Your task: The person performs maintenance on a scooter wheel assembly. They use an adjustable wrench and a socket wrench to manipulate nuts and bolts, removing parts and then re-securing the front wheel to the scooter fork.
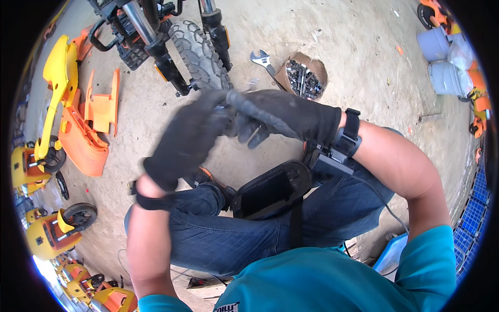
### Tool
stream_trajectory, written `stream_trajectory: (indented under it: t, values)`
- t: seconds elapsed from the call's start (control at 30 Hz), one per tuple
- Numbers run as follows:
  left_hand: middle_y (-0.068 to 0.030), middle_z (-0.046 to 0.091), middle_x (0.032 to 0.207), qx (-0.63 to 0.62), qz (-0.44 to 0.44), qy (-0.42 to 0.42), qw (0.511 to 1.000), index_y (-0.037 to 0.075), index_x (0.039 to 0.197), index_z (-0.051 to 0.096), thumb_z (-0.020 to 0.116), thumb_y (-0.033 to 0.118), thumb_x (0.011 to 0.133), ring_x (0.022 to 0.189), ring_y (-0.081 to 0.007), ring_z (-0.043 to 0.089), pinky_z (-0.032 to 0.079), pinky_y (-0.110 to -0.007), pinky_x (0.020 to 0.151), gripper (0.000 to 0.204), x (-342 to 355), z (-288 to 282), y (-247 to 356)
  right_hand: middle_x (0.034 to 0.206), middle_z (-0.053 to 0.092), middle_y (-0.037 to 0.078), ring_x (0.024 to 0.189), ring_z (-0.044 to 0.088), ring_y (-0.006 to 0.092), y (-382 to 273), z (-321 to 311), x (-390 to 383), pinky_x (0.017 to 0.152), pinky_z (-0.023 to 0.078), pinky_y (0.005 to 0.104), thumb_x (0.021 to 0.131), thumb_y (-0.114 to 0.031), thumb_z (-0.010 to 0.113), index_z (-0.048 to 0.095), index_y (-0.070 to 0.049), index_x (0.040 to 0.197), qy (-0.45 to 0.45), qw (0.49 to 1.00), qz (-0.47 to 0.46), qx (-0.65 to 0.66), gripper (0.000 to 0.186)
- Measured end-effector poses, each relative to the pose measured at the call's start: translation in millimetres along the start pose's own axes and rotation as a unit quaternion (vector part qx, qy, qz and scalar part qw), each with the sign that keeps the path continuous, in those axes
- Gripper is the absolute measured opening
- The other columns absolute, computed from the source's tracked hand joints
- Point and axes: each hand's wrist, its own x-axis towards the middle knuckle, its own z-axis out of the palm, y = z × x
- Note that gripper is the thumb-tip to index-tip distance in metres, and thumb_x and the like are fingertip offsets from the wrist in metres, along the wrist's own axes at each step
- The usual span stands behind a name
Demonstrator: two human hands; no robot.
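Both my hands wear black gloves and meet in front of the scooter's front wheel (197, 52). My left hand (189, 132) is blurred, its fingers curled in against the other hand. My right hand (286, 114) comes in from the right, with its thumb and fingertips brought together at the left one. A small greyish glint shows between the fingertips, too blurred to name. Just beyond my right hand stands an open cardboard box (318, 65) of small metal parts. An adjustable wrench (263, 61) leans beside the box.
Yellow and orange body panels (86, 140) lie on the concrete floor at left. Yellow scooters (49, 236) line the left side. White buckets (434, 44) stand at far right. A black device (270, 190) rests between my knees, and a cable (384, 200) trails from my right wrist.
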Motion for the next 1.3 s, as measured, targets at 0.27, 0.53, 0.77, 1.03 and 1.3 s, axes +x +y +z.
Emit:
stream_trajectory:
  t: [0.27, 0.53, 0.77, 1.03, 1.3]
  values:
    - [-0.0246, 0.058, 0.103, 0.13, 0.066, 0.029, 0.989, -0.003, 0.121, 0.045, 0.059, 0.015, 0.084, 0.095, -0.0401, 0.056, 0.045, -0.042, 0.082, 0.043, 21, 42, -9, 0.102, 0.059, 0.012, 0.089, 0.061, 0.0212, 14, -12, 2, 0.077, 0.051, 0.0312, 0.086, -0.011, 0.055, 0.049, -0.002, 0.121, 0.131, 0.977, -0.113, -0.123, 0.037]
    - [-0.0197, 0.059, 0.077, 0.11, -0.015, 0.052, 0.992, -0.003, 0.107, 0.054, 0.057, 0.015, 0.082, 0.076, -0.037, 0.058, 0.046, -0.041, 0.067, 0.031, 32, 12, -6, 0.103, 0.06, 0.012, 0.086, 0.061, 0.0198, 36, -62, 49, 0.073, 0.052, 0.031, 0.09, -0.017, 0.056, 0.052, -0.004, 0.119, 0.194, 0.97, -0.118, -0.083, 0.032]
    - [-0.0119, 0.059, 0.079, 0.189, 0.021, 0.115, 0.975, 0.001, 0.123, 0.05, 0.061, 0.015, 0.083, 0.063, -0.0194, 0.057, 0.047, -0.033, 0.063, 0.043, 21, -1, -31, 0.084, 0.061, 0.009, 0.062, 0.057, 0.0132, 121, -113, 96, 0.051, 0.047, 0.0283, 0.092, -0.025, 0.052, 0.057, -0.003, 0.094, 0.319, 0.945, 0.023, -0.067, 0.022]
    - [-0.0172, 0.062, 0.088, 0.145, -0.05, 0.076, 0.985, 0.004, 0.119, 0.053, 0.063, 0.009, 0.08, 0.081, -0.0326, 0.061, 0.048, -0.038, 0.075, 0.041, 35, 0, -17, 0.078, 0.063, 0.018, 0.075, 0.06, 0.0363, 153, -99, 136, 0.067, 0.047, 0.0467, 0.086, -0.02, 0.051, 0.057, -0.005, 0.082, 0.469, 0.767, -0.133, -0.417, 0.016]
    - [-0.0035, 0.058, 0.079, 0.168, -0.025, 0.095, 0.981, 0.001, 0.115, 0.053, 0.058, 0.005, 0.087, 0.059, -0.0077, 0.044, 0.039, -0.024, 0.056, 0.03, 42, 0, -28, 0.078, 0.063, 0.019, 0.077, 0.062, 0.0359, 132, -84, 131, 0.066, 0.048, 0.0457, 0.083, -0.016, 0.052, 0.057, -0.004, 0.085, 0.452, 0.751, -0.112, -0.468, 0.013]
